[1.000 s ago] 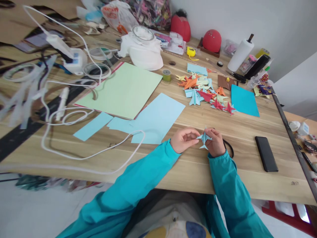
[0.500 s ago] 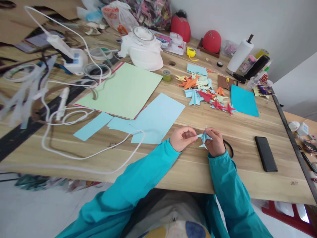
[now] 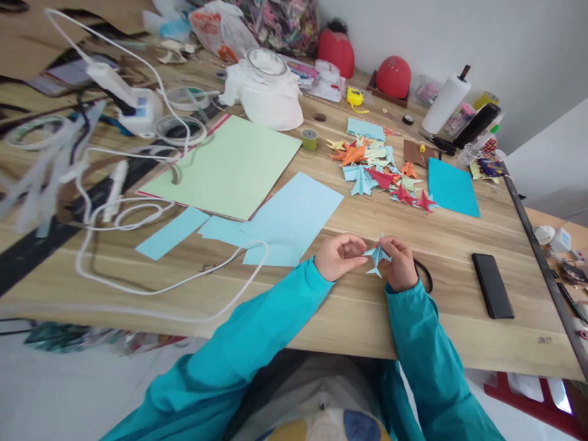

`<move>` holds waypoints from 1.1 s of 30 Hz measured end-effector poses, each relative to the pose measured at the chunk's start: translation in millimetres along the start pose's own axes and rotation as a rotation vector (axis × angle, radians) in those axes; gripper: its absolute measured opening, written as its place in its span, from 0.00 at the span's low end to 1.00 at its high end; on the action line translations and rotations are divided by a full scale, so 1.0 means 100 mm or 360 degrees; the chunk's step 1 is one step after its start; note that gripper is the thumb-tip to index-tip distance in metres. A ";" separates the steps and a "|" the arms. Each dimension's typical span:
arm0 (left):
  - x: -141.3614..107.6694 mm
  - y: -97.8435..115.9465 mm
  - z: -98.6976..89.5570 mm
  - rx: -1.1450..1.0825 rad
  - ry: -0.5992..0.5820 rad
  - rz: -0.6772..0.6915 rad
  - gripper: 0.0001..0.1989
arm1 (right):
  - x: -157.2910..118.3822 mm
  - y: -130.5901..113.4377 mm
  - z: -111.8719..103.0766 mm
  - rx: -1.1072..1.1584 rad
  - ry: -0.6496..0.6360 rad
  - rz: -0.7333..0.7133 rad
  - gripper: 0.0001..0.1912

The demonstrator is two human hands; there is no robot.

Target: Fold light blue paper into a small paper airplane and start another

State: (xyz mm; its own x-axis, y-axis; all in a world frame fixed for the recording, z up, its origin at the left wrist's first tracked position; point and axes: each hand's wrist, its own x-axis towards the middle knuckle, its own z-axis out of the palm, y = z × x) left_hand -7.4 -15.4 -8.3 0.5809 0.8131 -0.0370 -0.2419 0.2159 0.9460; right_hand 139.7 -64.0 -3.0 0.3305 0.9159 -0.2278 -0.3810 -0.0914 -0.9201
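Observation:
A small light-blue origami figure [image 3: 377, 256], with pointed wings and a forked tail, is held above the table near its front edge. My right hand [image 3: 400, 263] pinches it from the right, between thumb and fingers. Close to its left wing tip is my left hand [image 3: 342, 256], thumb and fingers slightly parted; any contact with the tip is too small to make out. Beyond the hands lies a pile of folded paper figures [image 3: 361, 177] in blue, orange, red, yellow and pale green.
Light-blue sheets [image 3: 298, 214] and a pale green sheet [image 3: 229, 165] lie to the left. A white cable [image 3: 184, 290] loops across the front left. On the right are a black phone [image 3: 492, 285] and a turquoise paper stack [image 3: 452, 187]. A thread spool [image 3: 309, 139] stands mid-table.
My left thumb and fingers have parted slightly at the origami figure's left wing tip, where they were pinching. The figure has tilted a little in my right hand.

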 end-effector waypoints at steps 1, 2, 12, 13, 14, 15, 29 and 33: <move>0.00 -0.02 0.01 -0.0046 -0.0006 -0.0051 0.17 | -0.01 -0.01 0.01 -0.0022 -0.0003 -0.0009 0.11; 0.00 -0.04 0.03 -0.0095 -0.0008 -0.0107 0.19 | -0.01 -0.01 0.02 -0.0040 -0.0006 -0.0015 0.11; -0.02 -0.08 0.13 -0.0207 -0.0024 -0.0343 0.18 | -0.03 0.00 0.04 -0.0094 -0.0029 -0.0021 0.10; -0.02 -0.08 0.13 -0.0204 -0.0020 -0.0336 0.17 | -0.03 0.01 0.04 -0.0099 -0.0035 -0.0023 0.10; -0.02 -0.08 0.13 -0.0205 -0.0016 -0.0330 0.17 | -0.02 0.01 0.04 -0.0106 -0.0037 -0.0018 0.10; -0.02 -0.08 0.13 -0.0212 -0.0012 -0.0319 0.17 | -0.02 0.01 0.04 -0.0116 -0.0040 -0.0002 0.10; 0.03 -0.10 -0.01 -0.0364 -0.0120 -0.0522 0.16 | -0.05 -0.05 0.04 -0.0194 -0.0295 0.0080 0.09; 0.03 -0.13 0.02 -0.0297 -0.0114 -0.0480 0.15 | -0.04 -0.01 0.01 -0.0254 -0.0336 0.0066 0.09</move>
State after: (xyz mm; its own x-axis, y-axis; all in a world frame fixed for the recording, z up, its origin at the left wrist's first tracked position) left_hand -1.2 -17.2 -19.9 0.6993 0.6591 -0.2767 -0.1849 0.5407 0.8206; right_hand 137.7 -67.2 -0.5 0.1238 0.9698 -0.2102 -0.2441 -0.1756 -0.9537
